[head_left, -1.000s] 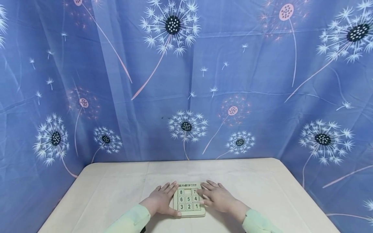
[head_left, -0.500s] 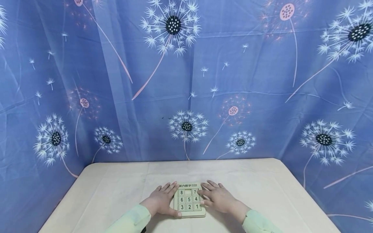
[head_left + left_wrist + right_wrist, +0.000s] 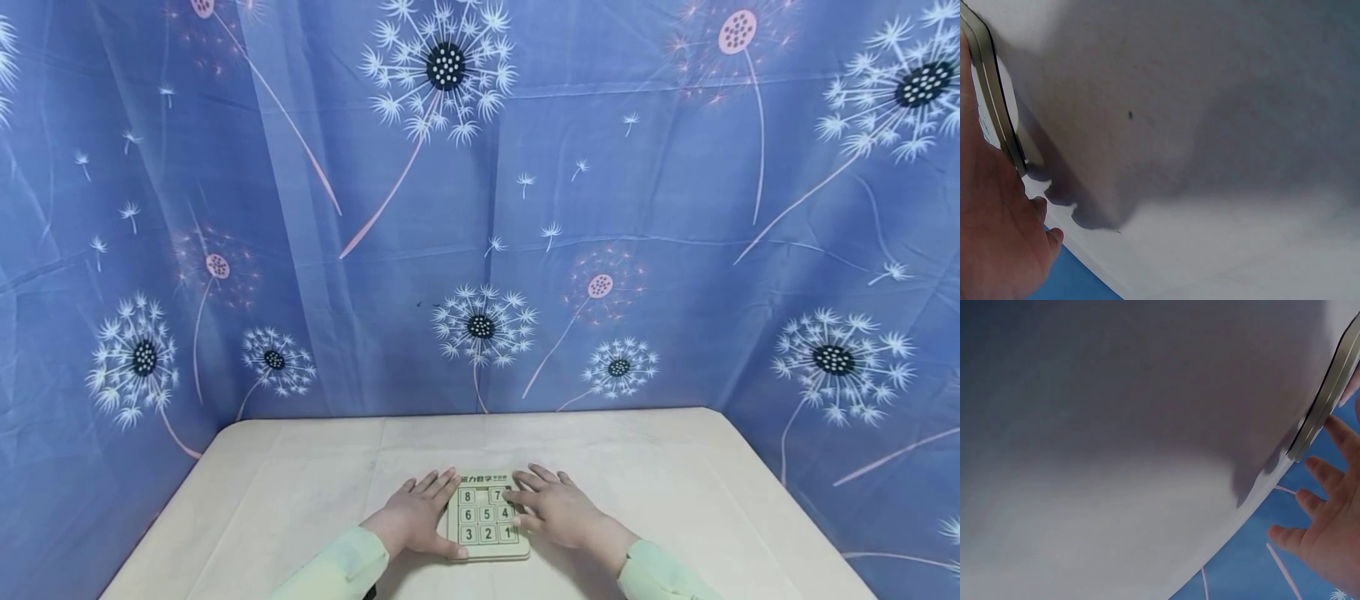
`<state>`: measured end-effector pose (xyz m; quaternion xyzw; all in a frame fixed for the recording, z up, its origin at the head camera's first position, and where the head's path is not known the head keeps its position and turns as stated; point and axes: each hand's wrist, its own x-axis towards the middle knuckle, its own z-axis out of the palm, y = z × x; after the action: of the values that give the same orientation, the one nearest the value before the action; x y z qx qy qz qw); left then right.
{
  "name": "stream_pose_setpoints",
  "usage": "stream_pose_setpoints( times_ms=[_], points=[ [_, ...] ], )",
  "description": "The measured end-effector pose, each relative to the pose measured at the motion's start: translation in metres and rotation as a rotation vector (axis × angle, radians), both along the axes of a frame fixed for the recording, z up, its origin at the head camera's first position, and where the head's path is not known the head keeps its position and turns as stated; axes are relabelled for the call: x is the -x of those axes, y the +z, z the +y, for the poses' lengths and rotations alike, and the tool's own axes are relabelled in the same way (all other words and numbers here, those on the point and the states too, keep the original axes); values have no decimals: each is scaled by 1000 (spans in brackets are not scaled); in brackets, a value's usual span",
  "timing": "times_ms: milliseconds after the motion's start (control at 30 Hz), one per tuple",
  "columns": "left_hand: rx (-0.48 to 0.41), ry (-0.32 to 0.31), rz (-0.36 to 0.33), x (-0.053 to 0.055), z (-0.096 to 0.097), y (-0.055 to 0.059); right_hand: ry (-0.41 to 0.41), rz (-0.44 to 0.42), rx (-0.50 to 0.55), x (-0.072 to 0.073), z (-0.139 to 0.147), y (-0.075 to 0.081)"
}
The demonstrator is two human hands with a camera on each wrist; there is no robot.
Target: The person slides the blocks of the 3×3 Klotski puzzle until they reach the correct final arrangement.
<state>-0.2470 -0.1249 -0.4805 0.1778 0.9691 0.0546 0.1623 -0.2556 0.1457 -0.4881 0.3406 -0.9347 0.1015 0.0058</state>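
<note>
A pale number slide puzzle [image 3: 489, 551] with printed characters along its top lies on the table. Its rows read 8, gap, 7; then 6, 5, 4; then 3, 2, 1. The left hand [image 3: 416, 518] holds the puzzle by its left side, thumb at the near left corner and index finger by the far left one. On the right side, the right hand [image 3: 561, 510] has its fingers extended, and one fingertip touches the 7 tile [image 3: 497, 495]. A thin dark gap shows right of that tile. The wrist views catch only the puzzle's edge [image 3: 999, 94] beside each hand.
A cream-coloured table [image 3: 315, 467] carries the puzzle near its front. Blue cloth [image 3: 405, 208] with dandelion prints hangs behind it and on both sides. Pale green sleeves [image 3: 337, 568] cover both forearms.
The right hand has shifted slightly left, and the 7 tile has slid a little left into the gap beside it. The left hand stays in place.
</note>
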Motion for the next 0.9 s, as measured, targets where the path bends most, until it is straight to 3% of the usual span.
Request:
stream_pose_setpoints(
  times_ms=[900],
  points=[
    [22, 2, 22, -1, 1, 0, -4, -38, 12, 2, -10, -1]
  ],
)
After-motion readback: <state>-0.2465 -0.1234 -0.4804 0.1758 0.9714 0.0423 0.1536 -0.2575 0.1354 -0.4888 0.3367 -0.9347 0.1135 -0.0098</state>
